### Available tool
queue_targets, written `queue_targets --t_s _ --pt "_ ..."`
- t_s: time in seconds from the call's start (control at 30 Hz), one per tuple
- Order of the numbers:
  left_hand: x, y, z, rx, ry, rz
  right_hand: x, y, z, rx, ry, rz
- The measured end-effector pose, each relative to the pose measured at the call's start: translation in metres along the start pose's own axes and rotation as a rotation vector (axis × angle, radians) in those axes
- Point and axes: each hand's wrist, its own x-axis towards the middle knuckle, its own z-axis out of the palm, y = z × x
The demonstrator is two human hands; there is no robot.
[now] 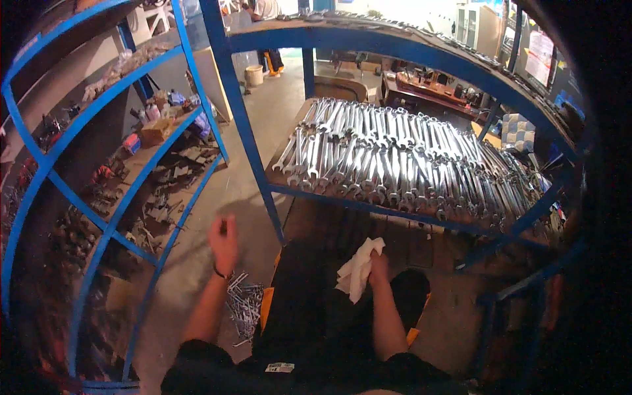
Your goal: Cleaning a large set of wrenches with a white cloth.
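My right hand [378, 266] is closed on a crumpled white cloth [357, 268], held above my dark-clothed lap. Out to the left is my left hand [224, 245], raised over the floor with its fingers curled and a dark band at the wrist. A dark gap shows between thumb and fingers; whatever may be in it is too small to make out. Beside my left forearm, a loose pile of silvery wrenches [245, 308] lies on the floor. In front of me, rows of shiny combination wrenches [388, 155] cover a shelf, apart from both hands.
The blue metal rack [245, 118] holding the wrenches has an upright close to my left knee and an upper shelf overhead. Another blue rack [108, 230], loaded with parts and tools, runs along the left. Farther back are a bucket [253, 75] and a standing person [268, 26].
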Motion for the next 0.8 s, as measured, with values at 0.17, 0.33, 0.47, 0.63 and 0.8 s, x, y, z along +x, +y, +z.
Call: queue_targets --t_s 0.17,0.33,0.47,0.63,0.8 --pt "0.103 0.219 0.015 -0.206 0.014 0.779 -0.033 -0.049 0.028 -0.073 -0.006 0.055" --pt "0.215 0.349 0.079 0.083 0.017 1.058 -0.050 -0.077 0.029 -0.023 0.072 0.035" --pt "0.284 0.409 0.110 0.342 -0.313 0.960 -0.011 -0.037 0.011 -0.012 0.058 0.034" --pt "0.269 0.424 0.140 0.695 -0.754 0.919 0.023 -0.005 -0.004 0.044 0.039 -0.010" --pt "0.260 0.429 0.160 0.716 -1.045 0.874 0.033 0.001 -0.004 -0.009 0.091 -0.002"
